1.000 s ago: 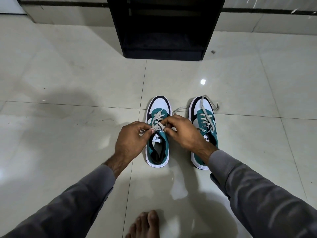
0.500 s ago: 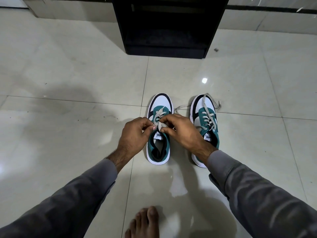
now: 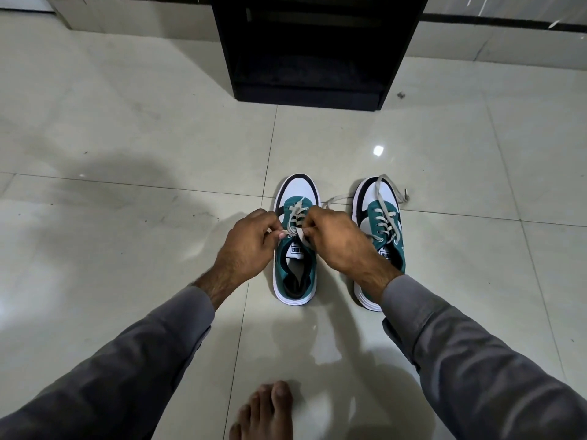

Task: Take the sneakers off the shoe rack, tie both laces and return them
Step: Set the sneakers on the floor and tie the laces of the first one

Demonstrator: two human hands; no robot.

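Two teal, white and black sneakers stand side by side on the tiled floor, toes pointing away from me. Over the left sneaker (image 3: pixel 295 274) my left hand (image 3: pixel 247 246) and my right hand (image 3: pixel 340 246) each pinch a part of its grey lace (image 3: pixel 295 231) near the top eyelets. One end of this lace trails to the right on the floor. The right sneaker (image 3: pixel 378 204) is partly hidden by my right wrist; its lace (image 3: pixel 389 188) lies loose over the toe and onto the floor. The black shoe rack (image 3: pixel 311 49) stands beyond them.
Glossy pale floor tiles (image 3: pixel 127 154) surround the shoes. A bare foot (image 3: pixel 266 411) shows at the bottom edge. A wall base with a dark stripe (image 3: pixel 508 30) runs behind the rack. A small dark speck (image 3: pixel 401 95) lies right of the rack.
Both hands have stayed on the left sneaker's lace, shifting slightly as they work it. The camera has tilted a little, so the shoes and rack sit lower in view.
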